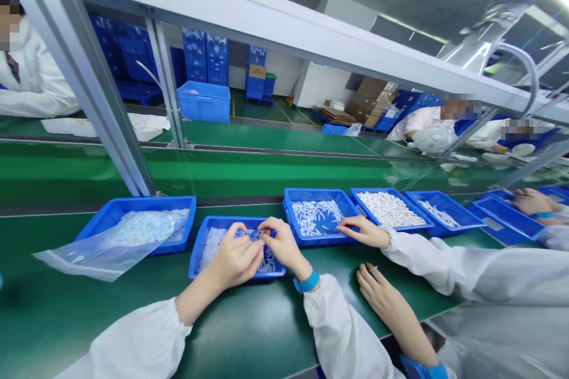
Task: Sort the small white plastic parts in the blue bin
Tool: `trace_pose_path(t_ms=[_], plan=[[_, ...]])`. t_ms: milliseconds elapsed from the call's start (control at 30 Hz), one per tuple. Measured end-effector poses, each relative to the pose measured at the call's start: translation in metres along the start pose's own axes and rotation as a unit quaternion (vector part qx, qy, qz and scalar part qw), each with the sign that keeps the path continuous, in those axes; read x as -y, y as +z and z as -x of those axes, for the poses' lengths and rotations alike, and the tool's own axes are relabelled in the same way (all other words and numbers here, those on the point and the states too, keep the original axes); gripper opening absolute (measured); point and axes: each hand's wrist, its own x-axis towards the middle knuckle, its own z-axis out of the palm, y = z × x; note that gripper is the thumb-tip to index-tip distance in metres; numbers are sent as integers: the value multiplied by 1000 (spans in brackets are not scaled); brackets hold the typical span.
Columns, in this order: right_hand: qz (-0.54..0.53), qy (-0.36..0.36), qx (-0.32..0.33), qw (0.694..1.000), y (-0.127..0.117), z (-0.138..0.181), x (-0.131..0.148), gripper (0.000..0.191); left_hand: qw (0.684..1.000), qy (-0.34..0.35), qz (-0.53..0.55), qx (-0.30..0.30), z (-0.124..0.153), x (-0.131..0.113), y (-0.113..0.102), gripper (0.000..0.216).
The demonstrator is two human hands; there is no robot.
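My left hand (235, 256) and my right hand (284, 244) meet above a blue tray (192, 266), fingertips close together. Both are closed in a pinch; whatever sits between the fingers is too small to make out. The right wrist wears a blue band (306, 282). Small translucent white pieces (212, 244) fill the tray's left part, and slim pale pieces (268, 262) lie on its right, partly hidden by my hands.
To the left, a clear plastic bag (137, 237) of pale blue pieces lies in another blue tray (190, 219). A co-worker's hand (364, 231) reaches over a tray of small white parts (313, 213) at right; their other hand (377, 287) rests lower. A metal frame post (98, 83) rises behind.
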Motion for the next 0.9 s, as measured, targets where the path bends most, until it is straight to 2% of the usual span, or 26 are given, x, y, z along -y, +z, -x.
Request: trace_pose_path(t_ms=[100, 200, 367, 467, 600, 700, 800, 900], plan=[[-24, -9, -42, 999, 1, 3, -3, 15, 999, 20, -31, -28, 11, -13, -3, 11], [-34, -22, -101, 994, 2, 5, -7, 14, 999, -32, -20, -31, 31, -34, -1, 13], [-28, -47, -195, 979, 0, 17, -11, 14, 995, -103, 15, -4, 62, -80, -3, 21], [-22, -79, -198, 977, 2, 31, -9, 14, 988, -156, -3, -17, 76, -103, -13, 22], [-7, -127, -190, 974, 4, 48, -1, 16, 985, -169, -43, 5, 97, -128, -30, 25], [8, -153, -230, 961, 2, 61, 9, 14, 979, -192, -71, -11, 120, -149, -42, 28], [18, -172, -284, 943, -3, 89, 20, 12, 968, -219, -93, -75, 156, -176, -55, 29], [30, -193, -311, 930, -3, 141, 30, 11, 949, -276, -110, -106, 197, -201, -70, 30]])
